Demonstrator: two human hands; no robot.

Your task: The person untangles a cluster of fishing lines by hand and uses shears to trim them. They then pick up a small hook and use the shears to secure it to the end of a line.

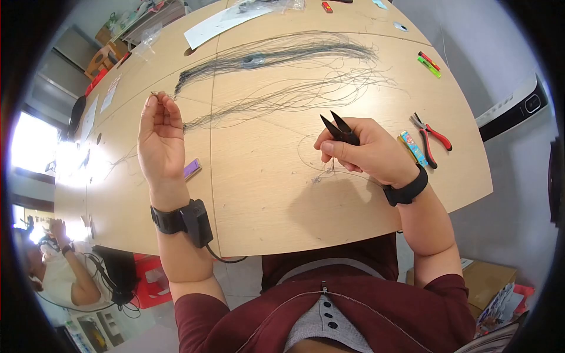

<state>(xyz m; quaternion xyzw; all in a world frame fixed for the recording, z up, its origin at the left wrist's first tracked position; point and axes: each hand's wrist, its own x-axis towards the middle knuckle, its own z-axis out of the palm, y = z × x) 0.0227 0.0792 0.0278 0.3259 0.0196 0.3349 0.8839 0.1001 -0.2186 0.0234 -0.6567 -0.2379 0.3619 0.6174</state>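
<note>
My left hand [162, 141] is raised over the left part of the table, palm toward me, its fingertips pinched on a thin dark strand. The strand's small end shows above the fingers. In my right hand [376, 150] is a pair of black thread snips [341, 130], blades apart and pointing up and away. Fine thread with a small pale tangle [322, 175] hangs below that hand. Beyond my hands lie two long bundles of grey strands, the thicker far bundle [276, 57] and the looser near bundle [282, 97].
Red-handled pliers [431, 141] and a blue patterned packet [414, 148] lie on the right. A purple box [192, 169] sits by my left wrist. Green and red cutters [429, 63] and a white sheet [226, 26] are farther off. Another person [65, 270] sits at lower left.
</note>
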